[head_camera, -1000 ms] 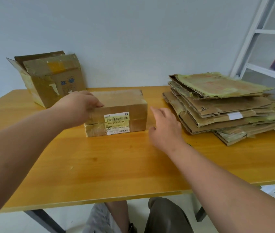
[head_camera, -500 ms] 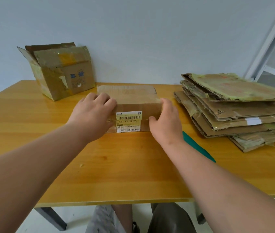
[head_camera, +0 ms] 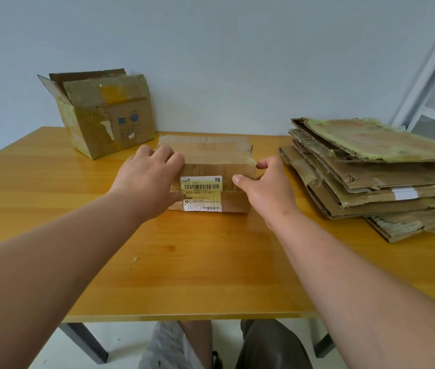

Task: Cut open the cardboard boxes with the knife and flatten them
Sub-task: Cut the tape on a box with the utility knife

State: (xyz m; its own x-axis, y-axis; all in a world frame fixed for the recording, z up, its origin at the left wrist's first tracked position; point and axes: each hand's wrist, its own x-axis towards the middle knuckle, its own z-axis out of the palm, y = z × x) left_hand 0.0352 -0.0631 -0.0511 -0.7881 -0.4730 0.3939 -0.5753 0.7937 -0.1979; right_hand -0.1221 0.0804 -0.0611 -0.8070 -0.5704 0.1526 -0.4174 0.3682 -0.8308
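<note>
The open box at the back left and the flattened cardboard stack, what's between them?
In the head view, the sealed box, gripped by both hands, sits between the open box and the stack.

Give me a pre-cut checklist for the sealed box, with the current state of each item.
1. Sealed box flat on the table: ok.
2. Left hand holds its left end: ok.
3. Right hand at its right end: ok.
4. Knife within sight: not ok, none visible.
5. Tape seam on top exposed: ok.
6. Clear of the flattened stack and the open box: ok, both stand apart.
</note>
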